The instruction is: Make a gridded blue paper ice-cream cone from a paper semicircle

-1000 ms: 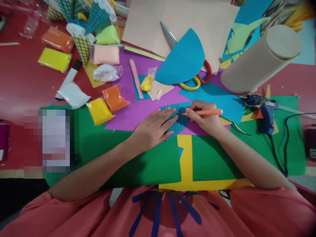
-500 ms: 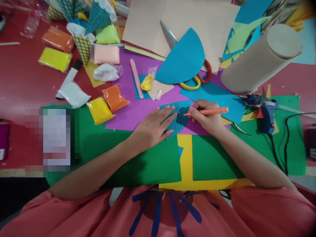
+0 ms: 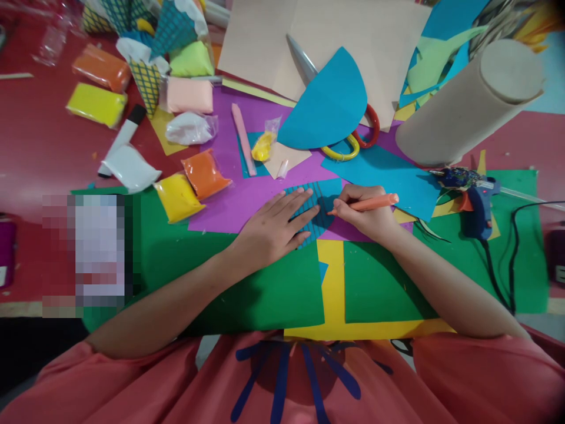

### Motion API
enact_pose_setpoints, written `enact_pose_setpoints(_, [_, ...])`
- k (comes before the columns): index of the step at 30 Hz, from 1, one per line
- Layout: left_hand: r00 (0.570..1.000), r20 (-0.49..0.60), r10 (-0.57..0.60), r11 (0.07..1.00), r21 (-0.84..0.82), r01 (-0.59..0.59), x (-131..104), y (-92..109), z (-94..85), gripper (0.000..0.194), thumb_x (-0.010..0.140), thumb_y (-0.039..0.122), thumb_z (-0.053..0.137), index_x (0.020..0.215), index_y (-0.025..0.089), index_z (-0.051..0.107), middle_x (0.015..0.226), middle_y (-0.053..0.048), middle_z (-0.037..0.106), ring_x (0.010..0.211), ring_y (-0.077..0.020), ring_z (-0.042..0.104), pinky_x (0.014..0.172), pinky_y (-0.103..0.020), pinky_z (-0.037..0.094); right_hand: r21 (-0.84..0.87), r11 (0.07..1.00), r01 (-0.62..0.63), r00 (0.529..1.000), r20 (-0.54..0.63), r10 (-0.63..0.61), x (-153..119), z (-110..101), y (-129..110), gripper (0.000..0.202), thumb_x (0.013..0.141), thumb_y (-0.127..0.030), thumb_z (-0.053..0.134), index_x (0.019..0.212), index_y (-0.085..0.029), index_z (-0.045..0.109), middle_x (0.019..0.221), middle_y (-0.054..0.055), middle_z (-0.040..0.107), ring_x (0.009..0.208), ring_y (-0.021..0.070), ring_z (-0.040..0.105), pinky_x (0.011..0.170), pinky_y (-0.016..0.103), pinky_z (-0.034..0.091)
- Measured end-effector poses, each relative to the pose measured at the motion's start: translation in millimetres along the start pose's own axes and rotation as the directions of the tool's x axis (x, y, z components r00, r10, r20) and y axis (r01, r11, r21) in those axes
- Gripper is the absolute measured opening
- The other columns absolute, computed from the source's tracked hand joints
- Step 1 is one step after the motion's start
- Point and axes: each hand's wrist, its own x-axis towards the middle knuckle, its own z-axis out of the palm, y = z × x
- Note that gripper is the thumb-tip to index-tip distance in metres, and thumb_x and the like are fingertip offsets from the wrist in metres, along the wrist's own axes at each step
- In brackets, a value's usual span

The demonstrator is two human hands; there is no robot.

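Observation:
Flat on a piece of blue paper [image 3: 325, 200] lies my left hand [image 3: 280, 222], its fingers stretched out and a little apart. Dark parallel lines run across that paper, and part of it is hidden under the fingers. My right hand [image 3: 366, 213] grips an orange marker [image 3: 375, 202], whose tip touches the paper's right part. Underneath is a purple sheet [image 3: 216, 212], lying over green sheets [image 3: 247, 294]. Beyond the hands a blue half-round paper piece [image 3: 329, 103] covers the middle of a pair of scissors [image 3: 371, 126] with red and yellow handles.
A glue gun [image 3: 479, 203] with its cord lies at right, beside a large cardboard-coloured roll [image 3: 463, 112]. Packets of coloured clay [image 3: 179, 197] are spread at left, near a black-and-white marker [image 3: 123, 138]. Patterned paper cones [image 3: 148, 76] stand at the upper left.
My right hand has shifted slightly left and toward me, and the orange marker's tip has moved down the blue paper. My left hand stays nearly in place.

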Motion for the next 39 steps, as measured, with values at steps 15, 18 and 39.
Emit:
enact_pose_setpoints(15, [0.998,0.056,-0.016,1.0,-0.02,0.017,0,-1,-2.9,0.043,0.1,0.035,0.042,0.137,0.016,0.049,0.148,-0.018,0.044,0.139,-0.0296,0.041,0.112,-0.048,0.039,0.022,1.0,-0.019,0.991,0.136,0.016,-1,-3,-3,0.03,0.074,-0.021,0.05,0.051,-0.021,0.031,0.047,-0.005,0.037,0.046,0.0062,0.035,0.046,0.024,0.025])
enact_pose_setpoints(18, [0.998,0.054,-0.026,0.999,-0.03,0.028,0,-1,-2.1,0.043,0.1,0.036,0.043,0.138,0.018,0.048,0.149,-0.017,0.044,0.14,-0.0291,0.041,0.112,-0.048,0.038,0.022,1.0,-0.015,0.989,0.145,0.012,-1,-3,-3,0.031,0.074,-0.021,0.051,0.05,-0.021,0.031,0.046,-0.005,0.037,0.046,0.0061,0.035,0.046,0.024,0.024])
enact_pose_setpoints(39, [0.991,0.04,0.131,0.991,-0.012,-0.131,3,7,-9.9,0.039,0.097,0.035,0.049,0.128,0.013,0.059,0.124,-0.017,0.062,0.114,-0.0291,0.06,0.091,-0.042,0.052,0.23,0.973,-0.032,0.994,-0.097,0.056,1,-5,1,0.037,0.087,-0.049,0.059,0.067,-0.018,0.064,0.065,0.003,0.063,0.06,0.0126,0.056,0.057,0.028,0.045])
